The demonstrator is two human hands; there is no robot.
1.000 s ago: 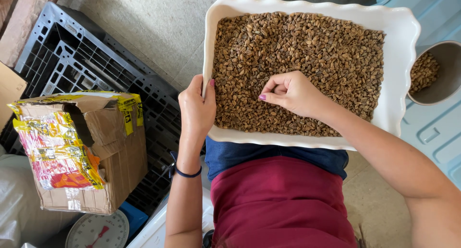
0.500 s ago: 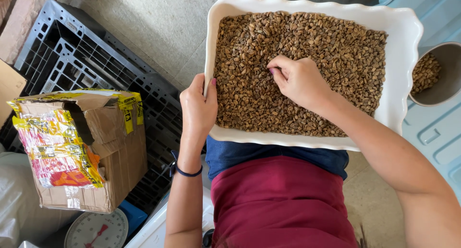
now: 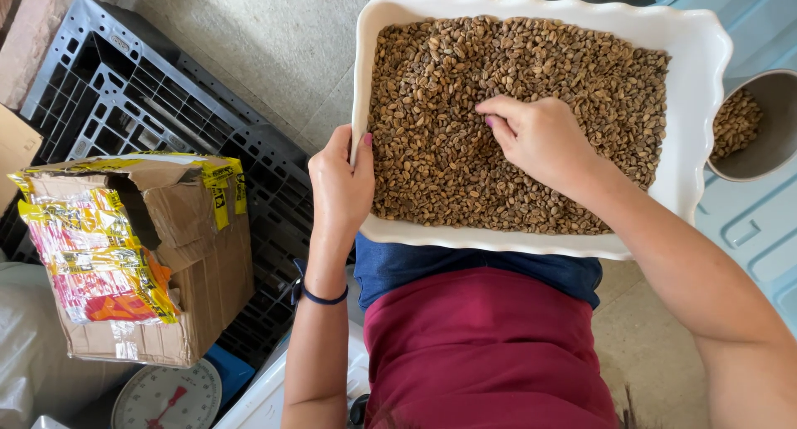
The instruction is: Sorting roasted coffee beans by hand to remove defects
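A white glazed baking dish (image 3: 701,105) with a scalloped rim rests across the lap of a seated person in a maroon top and blue trousers, filled edge to edge with small, matte tan-brown coffee beans (image 3: 432,147). Left of the dish lies a dark grey plastic pallet (image 3: 124,97) with an open grid, set on pale, rough concrete floor (image 3: 274,39). On the pallet, below and left of the dish, stands a torn cardboard box (image 3: 166,254) wrapped in yellow tape and crinkled printed film. A white dial scale (image 3: 170,396) shows beneath the box. Right of the dish, a round metal container (image 3: 768,105) holding more beans sits on a pale blue moulded surface (image 3: 747,230).

The left hand (image 3: 340,188) grips the dish's left rim, thumb curled over the edge and fingers wrapped under; a dark band circles its wrist. The right hand (image 3: 540,138) lies knuckles-up on the beans near the dish's middle, fingers curled in and thumb and forefinger pressed together at the tips among the beans; whether a bean sits between them cannot be seen.
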